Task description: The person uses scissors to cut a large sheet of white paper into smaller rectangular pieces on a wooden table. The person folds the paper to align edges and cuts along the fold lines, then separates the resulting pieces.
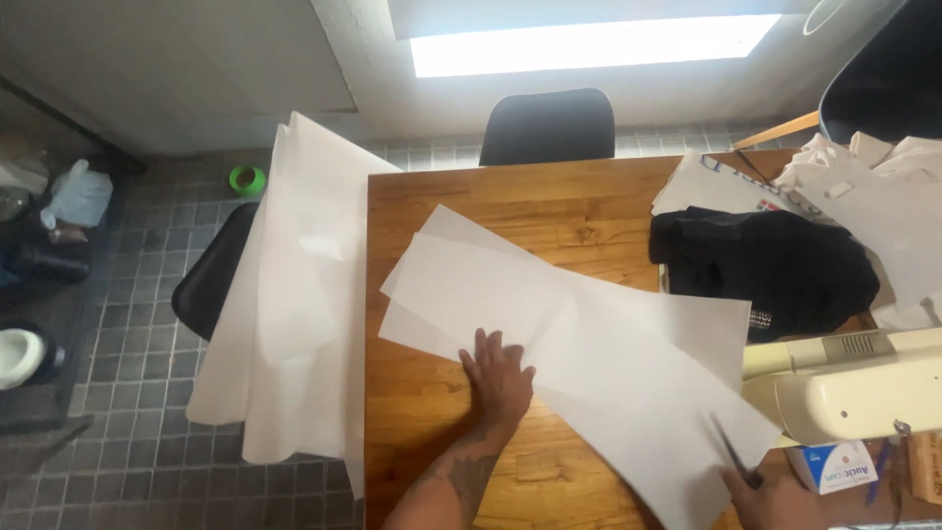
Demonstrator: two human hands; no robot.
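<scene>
L hand (498, 378) fingers spread flat on paper sheet (589, 334), long axis upper-left to lower-right; R hand (770, 496) fingers clamped on scissors (734, 453).

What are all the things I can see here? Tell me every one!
table: one, brown wood, centre
paper sheets: a few, white, on the table
hanging paper: large, white, draped off the table's left edge
scissors: one pair, dark, in the right hand
cloth: one, black, right side of the table
sewing machine: one, cream, right edge
chairs: two, black, behind and left of the table
tape roll: one, green, on the floor
left hand: flat on the paper
right hand: holds the scissors
</scene>
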